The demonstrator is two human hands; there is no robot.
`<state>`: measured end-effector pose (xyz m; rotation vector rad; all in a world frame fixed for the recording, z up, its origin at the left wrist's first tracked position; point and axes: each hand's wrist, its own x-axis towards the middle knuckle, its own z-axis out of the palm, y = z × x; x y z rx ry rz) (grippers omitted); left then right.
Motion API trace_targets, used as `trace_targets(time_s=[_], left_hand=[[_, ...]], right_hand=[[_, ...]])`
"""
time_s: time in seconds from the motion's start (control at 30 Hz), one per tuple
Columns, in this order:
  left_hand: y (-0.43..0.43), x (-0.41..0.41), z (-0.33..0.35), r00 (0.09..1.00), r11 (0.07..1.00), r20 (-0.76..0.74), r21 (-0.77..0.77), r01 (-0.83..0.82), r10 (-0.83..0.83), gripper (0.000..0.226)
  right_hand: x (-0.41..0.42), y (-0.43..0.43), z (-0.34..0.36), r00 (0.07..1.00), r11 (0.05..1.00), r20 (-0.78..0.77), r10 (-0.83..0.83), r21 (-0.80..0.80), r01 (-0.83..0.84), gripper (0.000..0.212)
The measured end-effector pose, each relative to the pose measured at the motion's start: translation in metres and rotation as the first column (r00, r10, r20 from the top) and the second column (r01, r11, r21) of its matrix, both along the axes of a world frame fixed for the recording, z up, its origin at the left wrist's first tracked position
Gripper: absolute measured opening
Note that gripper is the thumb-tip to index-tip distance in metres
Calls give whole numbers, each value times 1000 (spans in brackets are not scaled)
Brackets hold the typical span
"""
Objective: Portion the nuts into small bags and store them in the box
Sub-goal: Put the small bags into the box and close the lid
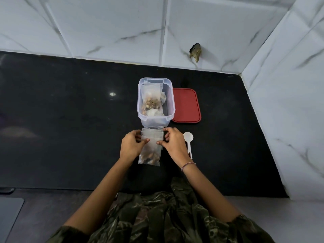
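The bag (150,146) is front and centre, lying on the counter (70,120) just in front of the box (156,100), its top edge right up at the box's near wall. The nuts (149,157) sit heaped in its lower end, nearest the person, and that leaves the upper half flat and easy to work.

Both hands are on it. The left hand (131,146) pinches the left edge, and the right hand (174,142) pinches the right edge. Fingers are curled round the sides, and the 2 thumbs reach in across the face of the plastic. That reads like pressing the mouth closed, though I can't tell whether there's a seal strip.

The box is clear plastic and open on top, with filled bags (151,99) already standing inside. So this looks well into the job, with 1 more portion about to go in. Parking the bag this close keeps the drop-in short.

The red lid (186,105) lies flat just right of the box, out of the way until it's needed. The white spoon (188,137) rests just beside the right hand, bowl pointing away. It's down, so scooping for this bag looks done.

The counter is dark polished stone, showing a glint of light. Behind and to the right stand white marbled tiles (105,23) meeting at a corner, with a rough hole (195,51) in the back wall.
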<state>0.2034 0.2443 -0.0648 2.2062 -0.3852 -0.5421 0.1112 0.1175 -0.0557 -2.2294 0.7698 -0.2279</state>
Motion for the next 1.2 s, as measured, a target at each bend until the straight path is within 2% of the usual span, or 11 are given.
trace_targets(time_s=[0.17, 0.33, 0.47, 0.63, 0.8, 1.07, 1.2], left_hand=[[5, 0, 2, 998, 999, -55, -26, -33, 31, 37], [12, -3, 4, 999, 1000, -51, 15, -12, 13, 15], [18, -5, 7, 997, 999, -66, 17, 37, -35, 12], [24, -9, 21, 990, 994, -88, -23, 109, -110, 15], [33, -8, 44, 970, 975, -111, -58, 213, -218, 11], [18, 6, 85, 977, 959, -18, -196, 204, -212, 15], [2, 18, 99, 981, 963, 56, -188, 193, -185, 16]], right_hand=[[0, 2, -2, 997, 986, 32, -73, 154, 67, 46], [-3, 1, -3, 995, 964, 18, -94, 252, 86, 46], [-9, 2, -6, 998, 943, -39, -57, 325, 67, 44], [-22, 4, 2, 998, 920, -17, -59, 387, 61, 18], [-37, 1, 28, 999, 933, -41, 11, 361, 4, 18], [-27, -16, 74, 986, 971, 165, 0, 235, -39, 15], [-9, -26, 83, 972, 976, 236, -8, 212, -43, 18]])
